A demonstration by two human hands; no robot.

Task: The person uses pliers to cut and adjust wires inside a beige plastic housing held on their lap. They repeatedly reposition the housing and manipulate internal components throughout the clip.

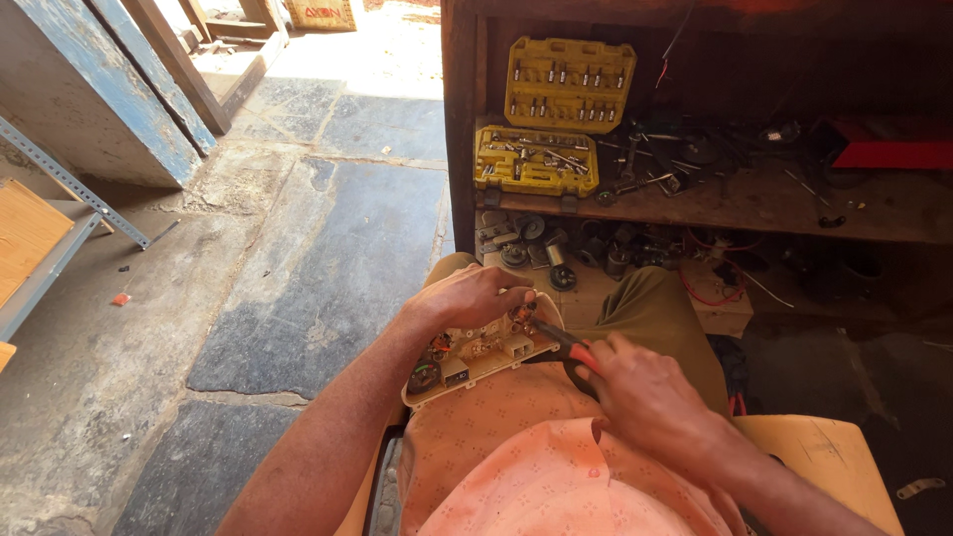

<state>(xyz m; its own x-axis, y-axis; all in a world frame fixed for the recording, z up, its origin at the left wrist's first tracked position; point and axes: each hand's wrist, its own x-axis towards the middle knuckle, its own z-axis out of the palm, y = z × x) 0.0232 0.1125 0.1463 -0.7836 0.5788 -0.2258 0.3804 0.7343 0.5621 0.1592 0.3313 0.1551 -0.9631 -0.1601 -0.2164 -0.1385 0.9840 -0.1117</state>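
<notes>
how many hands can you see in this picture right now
2. The left hand rests on top of the cream-coloured panel on the lap. The right hand holds the red-handled tool against the panel's right end.

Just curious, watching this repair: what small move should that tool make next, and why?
Probably a small squeeze or twist of the pliers. The right hand grips their red and black handles, and the tip already sits at a fitting on the cream panel's far edge. The left hand steadies that panel on the lap, so it looks braced for it.
</notes>
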